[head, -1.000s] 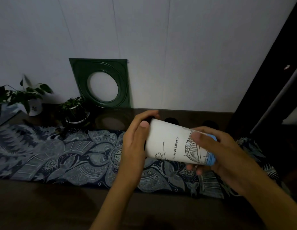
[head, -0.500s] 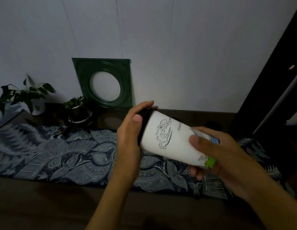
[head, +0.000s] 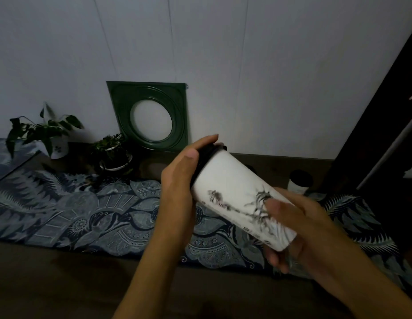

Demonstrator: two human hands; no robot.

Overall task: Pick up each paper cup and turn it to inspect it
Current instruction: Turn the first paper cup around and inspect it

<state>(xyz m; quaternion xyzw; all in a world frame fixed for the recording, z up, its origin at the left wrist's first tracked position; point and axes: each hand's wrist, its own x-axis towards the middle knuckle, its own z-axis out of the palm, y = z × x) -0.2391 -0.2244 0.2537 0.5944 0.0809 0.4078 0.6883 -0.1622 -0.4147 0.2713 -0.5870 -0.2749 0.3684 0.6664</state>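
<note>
A white paper cup (head: pixel 232 192) with a black lid and dark printed drawings hangs tilted in the air above the table, lid end up and to the left. My left hand (head: pixel 179 192) cups the lid end. My right hand (head: pixel 299 229) grips the bottom end, its fingers blurred over the print. A second paper cup (head: pixel 299 181) with a dark lid stands upright on the table at the back right, partly behind my right hand.
A patterned blue cloth (head: pixel 85 217) covers the dark table (head: pixel 62 277). A green square frame (head: pixel 152 116) with a round hole leans on the wall. Two potted plants (head: pixel 46 134) (head: pixel 113 153) stand at the back left. A dark panel (head: pixel 384 125) rises at the right.
The cup has turned between my hands, showing a different print, and its lid end has tilted higher. Both hands kept hold of it.
</note>
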